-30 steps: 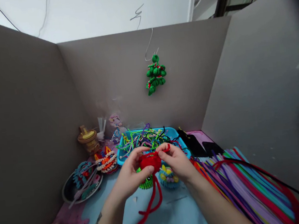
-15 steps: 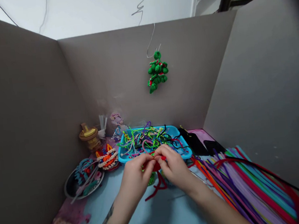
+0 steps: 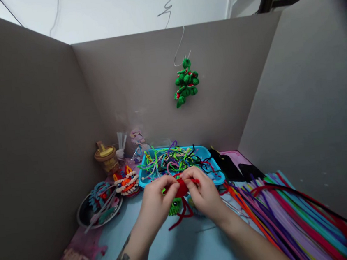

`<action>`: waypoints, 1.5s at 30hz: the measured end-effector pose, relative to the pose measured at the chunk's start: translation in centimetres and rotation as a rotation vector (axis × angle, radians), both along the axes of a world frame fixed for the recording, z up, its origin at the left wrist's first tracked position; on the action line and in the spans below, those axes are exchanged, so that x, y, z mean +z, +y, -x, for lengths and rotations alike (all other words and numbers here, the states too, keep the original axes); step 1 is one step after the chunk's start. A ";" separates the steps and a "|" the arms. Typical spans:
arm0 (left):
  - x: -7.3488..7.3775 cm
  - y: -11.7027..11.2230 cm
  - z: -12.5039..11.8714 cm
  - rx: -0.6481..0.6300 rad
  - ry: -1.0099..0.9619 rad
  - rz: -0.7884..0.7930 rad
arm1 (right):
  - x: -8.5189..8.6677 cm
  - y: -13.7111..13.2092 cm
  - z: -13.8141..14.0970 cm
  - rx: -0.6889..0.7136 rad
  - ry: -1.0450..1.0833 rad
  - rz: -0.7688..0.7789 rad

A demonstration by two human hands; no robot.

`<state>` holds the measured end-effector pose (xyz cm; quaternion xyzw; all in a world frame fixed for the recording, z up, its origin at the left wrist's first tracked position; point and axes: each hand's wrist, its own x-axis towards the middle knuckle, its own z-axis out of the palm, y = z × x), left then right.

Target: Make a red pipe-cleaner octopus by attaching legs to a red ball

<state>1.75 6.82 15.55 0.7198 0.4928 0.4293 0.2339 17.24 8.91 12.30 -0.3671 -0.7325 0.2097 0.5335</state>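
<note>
Between my two hands is a red pipe-cleaner piece (image 3: 181, 188), its body bunched up and loose red ends dangling below. My left hand (image 3: 161, 195) pinches its left side between thumb and fingers. On the other side, my right hand (image 3: 200, 191) is closed on it, with a short red tip poking out past the fingers. Just under the hands lies a green fuzzy piece (image 3: 175, 207) with a small dark eye-like spot, partly covered by my left hand. Both hands are held in front of a blue tray (image 3: 219, 177) of pipe-cleaner scraps.
Long coloured pipe cleaners (image 3: 294, 212) lie fanned out at right. At left stand a metal bowl (image 3: 85, 218) with crafted pieces, an orange-and-cream crafted piece (image 3: 127, 182) and a brown-yellow cup (image 3: 106, 157). A green ornament (image 3: 187, 81) hangs on the grey back panel (image 3: 130, 76).
My hands have drawn slightly apart, and more of the red piece shows between them. The whole view has shifted a little.
</note>
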 end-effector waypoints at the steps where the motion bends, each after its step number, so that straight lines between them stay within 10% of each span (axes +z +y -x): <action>1: 0.1 0.0 0.0 0.000 -0.003 0.002 | 0.1 0.0 -0.1 0.002 -0.003 0.010; 23: 0.1 0.7 1.4 -0.111 0.040 0.167 | 0.2 1.1 -0.8 0.247 0.155 0.419; 45: -0.3 0.5 0.2 -0.115 0.059 0.075 | 0.7 0.4 -0.2 0.211 0.039 0.398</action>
